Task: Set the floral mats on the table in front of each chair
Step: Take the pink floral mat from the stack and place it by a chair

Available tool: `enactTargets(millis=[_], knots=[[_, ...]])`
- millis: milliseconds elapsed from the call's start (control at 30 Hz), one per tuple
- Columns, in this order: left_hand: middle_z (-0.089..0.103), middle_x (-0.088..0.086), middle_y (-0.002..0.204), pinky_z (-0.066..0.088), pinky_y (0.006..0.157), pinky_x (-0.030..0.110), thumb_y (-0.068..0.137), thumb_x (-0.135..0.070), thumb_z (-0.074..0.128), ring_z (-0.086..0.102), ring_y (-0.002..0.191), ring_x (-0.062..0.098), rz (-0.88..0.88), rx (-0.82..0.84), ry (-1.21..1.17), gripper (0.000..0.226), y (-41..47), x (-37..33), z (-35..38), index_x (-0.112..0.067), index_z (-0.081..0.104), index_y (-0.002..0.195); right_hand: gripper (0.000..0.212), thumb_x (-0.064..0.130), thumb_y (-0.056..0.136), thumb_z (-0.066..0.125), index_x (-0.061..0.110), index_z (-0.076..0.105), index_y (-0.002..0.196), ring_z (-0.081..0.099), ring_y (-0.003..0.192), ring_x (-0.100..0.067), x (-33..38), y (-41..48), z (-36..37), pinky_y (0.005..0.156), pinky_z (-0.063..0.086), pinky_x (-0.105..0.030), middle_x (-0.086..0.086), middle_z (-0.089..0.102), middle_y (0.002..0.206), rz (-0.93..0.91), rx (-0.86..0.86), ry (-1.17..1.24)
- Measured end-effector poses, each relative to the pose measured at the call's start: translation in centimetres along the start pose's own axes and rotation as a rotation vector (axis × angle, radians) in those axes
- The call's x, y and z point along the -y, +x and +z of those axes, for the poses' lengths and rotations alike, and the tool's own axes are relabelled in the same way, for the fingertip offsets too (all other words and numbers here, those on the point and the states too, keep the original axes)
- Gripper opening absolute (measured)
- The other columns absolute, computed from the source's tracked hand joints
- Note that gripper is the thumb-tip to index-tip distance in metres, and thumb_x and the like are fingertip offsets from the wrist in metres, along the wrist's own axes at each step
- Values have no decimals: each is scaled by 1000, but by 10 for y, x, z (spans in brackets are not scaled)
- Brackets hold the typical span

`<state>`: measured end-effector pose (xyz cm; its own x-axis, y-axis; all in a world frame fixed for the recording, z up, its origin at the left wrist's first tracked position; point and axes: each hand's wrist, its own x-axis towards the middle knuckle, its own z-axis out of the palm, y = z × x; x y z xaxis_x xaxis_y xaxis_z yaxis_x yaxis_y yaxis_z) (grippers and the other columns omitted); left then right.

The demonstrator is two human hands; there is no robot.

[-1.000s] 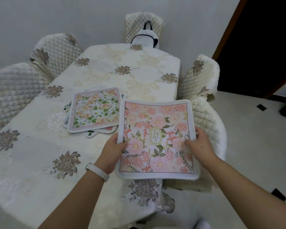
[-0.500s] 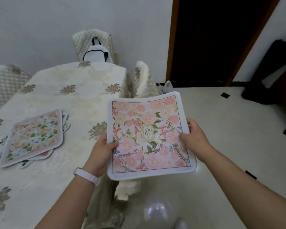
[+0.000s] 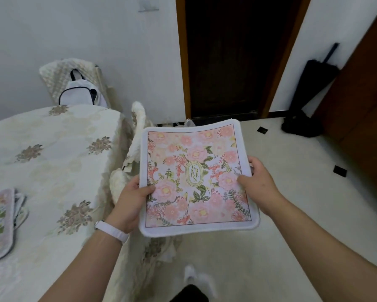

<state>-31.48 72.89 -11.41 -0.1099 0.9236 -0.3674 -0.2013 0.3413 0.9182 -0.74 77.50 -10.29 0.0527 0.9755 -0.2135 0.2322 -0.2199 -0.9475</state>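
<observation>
I hold a pink floral mat (image 3: 196, 177) with a white border and a "GARDEN" oval in its middle, flat in the air over the floor, right of the table's side edge. My left hand (image 3: 132, 199) grips its left edge, thumb on top. My right hand (image 3: 256, 184) grips its right edge the same way. A stack of other floral mats (image 3: 0, 221) lies on the table (image 3: 52, 162) at the far left, partly cut off by the frame. A quilted chair (image 3: 122, 177) stands tucked along the table's side, just left of the held mat.
Another quilted chair (image 3: 56, 75) with a white bag (image 3: 80, 92) on it stands at the table's far end by the wall. A dark doorway (image 3: 231, 57) lies ahead, a black object (image 3: 307, 99) leans beside it. My foot (image 3: 191, 277) shows on the pale floor.
My view and body have moved right along the table's side. The held mat now hangs over the floor rather than the table, and the mat stack has slid to the left frame edge.
</observation>
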Motion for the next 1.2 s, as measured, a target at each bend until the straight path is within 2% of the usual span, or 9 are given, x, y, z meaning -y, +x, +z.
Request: enactTargets(millis=[133, 233, 367, 500, 667, 767, 900, 1033, 1200], knots=[[72, 17, 116, 56, 83, 56, 94, 3, 52, 69, 103, 38, -13, -23, -33, 33, 60, -8, 10, -12, 63, 121, 48, 0, 87, 55, 43, 53, 109, 74, 80, -18, 6, 61, 2, 62, 63, -39, 5, 68, 104, 47, -31, -16], [71, 17, 117, 55, 86, 57, 95, 4, 50, 69, 103, 37, -18, -18, -48, 34, 116, -22, 14, -10, 60, 125, 48, -1, 87, 55, 37, 53, 117, 73, 82, -21, 16, 117, 8, 63, 63, -43, 2, 68, 105, 67, -45, -38], [71, 17, 115, 55, 86, 58, 95, 5, 49, 70, 102, 37, -34, -9, -58, 35, 198, -58, 19, -10, 59, 125, 47, -2, 86, 54, 36, 54, 114, 73, 84, -20, 43, 190, 17, 68, 63, -47, 0, 69, 106, 66, -71, -54], [74, 12, 112, 58, 82, 53, 95, 4, 49, 71, 99, 33, 2, 45, -48, 35, 271, -99, 27, -14, 63, 121, 50, 0, 87, 56, 48, 55, 99, 74, 82, -17, 80, 255, 21, 68, 63, -46, 2, 70, 104, 31, -107, -51], [75, 10, 110, 58, 80, 51, 94, 3, 50, 72, 98, 33, 24, 63, -64, 33, 335, -131, 33, -17, 65, 115, 49, 0, 86, 57, 47, 54, 98, 73, 87, -19, 114, 319, 23, 70, 63, -47, 3, 69, 105, 1, -127, -53], [74, 13, 110, 56, 82, 56, 93, 3, 52, 71, 100, 36, 14, 49, -108, 31, 366, -141, 32, -18, 66, 111, 50, 1, 87, 57, 50, 53, 96, 72, 89, -18, 126, 358, 26, 70, 63, -46, 4, 70, 107, -11, -113, -67], [73, 13, 115, 54, 85, 55, 92, 6, 50, 70, 103, 35, 23, 18, -117, 38, 408, -153, 33, -19, 67, 116, 52, 3, 88, 58, 55, 51, 94, 73, 87, -16, 129, 417, 35, 67, 63, -45, 8, 69, 105, -8, -66, -68], [72, 17, 116, 56, 85, 53, 92, 7, 50, 69, 103, 37, 23, -57, -120, 37, 456, -166, 41, -12, 62, 121, 49, 3, 89, 58, 51, 51, 94, 73, 75, -10, 131, 490, 42, 53, 61, -32, 7, 68, 102, -3, 7, -29], [72, 19, 112, 56, 83, 56, 94, 6, 50, 71, 97, 38, -10, -169, -118, 33, 523, -188, 71, -10, 61, 120, 44, 1, 89, 58, 40, 54, 107, 72, 83, -11, 138, 590, 38, 56, 59, -30, 8, 70, 102, -4, 105, -10]])
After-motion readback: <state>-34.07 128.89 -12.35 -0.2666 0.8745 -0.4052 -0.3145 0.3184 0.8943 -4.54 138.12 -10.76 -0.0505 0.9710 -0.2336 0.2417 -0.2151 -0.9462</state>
